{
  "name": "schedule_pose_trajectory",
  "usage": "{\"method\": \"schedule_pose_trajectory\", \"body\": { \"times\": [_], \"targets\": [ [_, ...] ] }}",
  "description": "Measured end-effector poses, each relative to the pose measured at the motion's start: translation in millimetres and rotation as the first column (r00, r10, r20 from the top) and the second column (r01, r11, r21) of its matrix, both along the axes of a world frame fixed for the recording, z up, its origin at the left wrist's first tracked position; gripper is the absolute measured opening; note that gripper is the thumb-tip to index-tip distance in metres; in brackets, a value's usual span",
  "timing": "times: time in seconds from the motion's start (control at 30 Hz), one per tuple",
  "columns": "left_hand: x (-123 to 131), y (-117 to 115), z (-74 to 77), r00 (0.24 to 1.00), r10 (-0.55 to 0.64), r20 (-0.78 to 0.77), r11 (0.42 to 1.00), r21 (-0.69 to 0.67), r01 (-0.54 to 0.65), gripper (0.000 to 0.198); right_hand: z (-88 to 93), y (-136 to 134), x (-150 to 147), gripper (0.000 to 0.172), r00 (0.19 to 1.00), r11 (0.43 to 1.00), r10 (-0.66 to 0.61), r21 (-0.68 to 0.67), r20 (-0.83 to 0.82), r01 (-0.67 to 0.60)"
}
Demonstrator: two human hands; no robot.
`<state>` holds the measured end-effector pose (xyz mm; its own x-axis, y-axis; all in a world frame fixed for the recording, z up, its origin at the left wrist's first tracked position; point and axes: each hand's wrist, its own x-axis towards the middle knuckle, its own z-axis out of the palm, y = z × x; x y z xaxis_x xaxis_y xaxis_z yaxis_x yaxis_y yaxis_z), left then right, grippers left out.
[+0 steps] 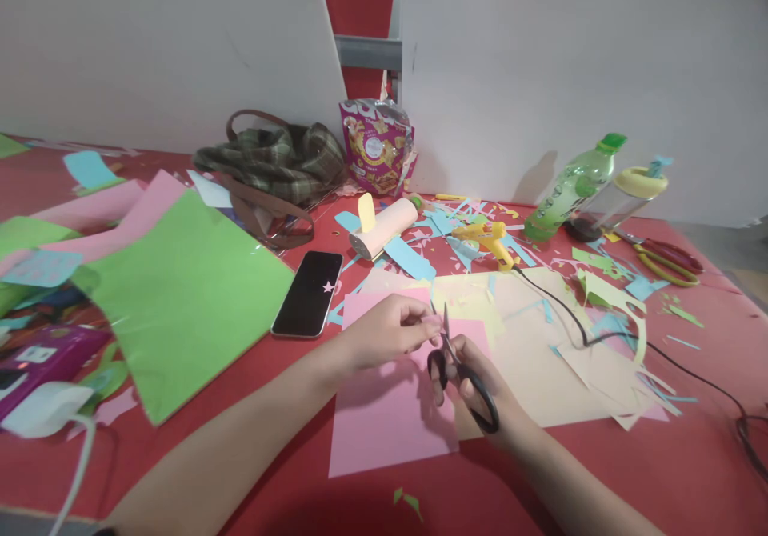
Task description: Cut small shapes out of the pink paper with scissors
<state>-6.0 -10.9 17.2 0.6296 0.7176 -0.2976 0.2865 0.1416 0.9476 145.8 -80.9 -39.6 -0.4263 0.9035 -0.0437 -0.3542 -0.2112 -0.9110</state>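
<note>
Scissors point(447, 347) above a pink sheet point(390, 432) on a red table point(288, 456). Their long axis runs away from the person, leaning slightly left; the blades point forward and the black handle loops lie nearer the person, spread apart. The right hand point(480, 366) grasps the scissors by these loops. The left hand point(396, 330), just beside the blades, pinches a small pink paper piece point(433, 322), partly hidden by the fingers. Left of the pink sheet lies a phone point(307, 296); beyond the hands, a paper tube point(385, 230) and a yellow glue gun point(492, 242) lie among paper scraps.
</note>
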Motion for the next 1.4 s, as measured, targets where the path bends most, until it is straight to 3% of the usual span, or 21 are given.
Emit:
{"method": "schedule_pose_trajectory", "body": {
  "times": [0.1,0.37,0.77,1.1,1.4],
  "targets": [
    [3,-4,-3.8,0.998,0.043,0.041,0.999,0.010,-0.043,0.023,-4.2,0,-1,0.031,0.998,1.000,-0.010,-0.005,-0.061,0.010],
    [7,-8,-9.0,0.992,0.097,0.079,0.993,0.057,-0.101,0.029,-6.3,0,0,0.030,0.999,0.999,-0.048,-0.010,-0.024,0.048],
    [15,-20,-14.6,0.959,0.118,0.258,0.992,-0.079,-0.101,0.026,-3.2,-2,-1,0.028,0.996,0.996,-0.087,0.033,0.028,0.086],
    [20,-24,-21.2,0.949,0.208,0.238,0.978,-0.039,-0.204,0.030,0.6,-2,-1,0.029,0.990,0.992,-0.121,0.028,0.074,0.120],
    [21,-25,-21.6,0.945,0.201,0.258,0.979,-0.076,-0.188,0.031,-1.3,-2,-2,0.027,0.982,0.989,-0.141,0.048,0.123,0.136]
  ]
}}
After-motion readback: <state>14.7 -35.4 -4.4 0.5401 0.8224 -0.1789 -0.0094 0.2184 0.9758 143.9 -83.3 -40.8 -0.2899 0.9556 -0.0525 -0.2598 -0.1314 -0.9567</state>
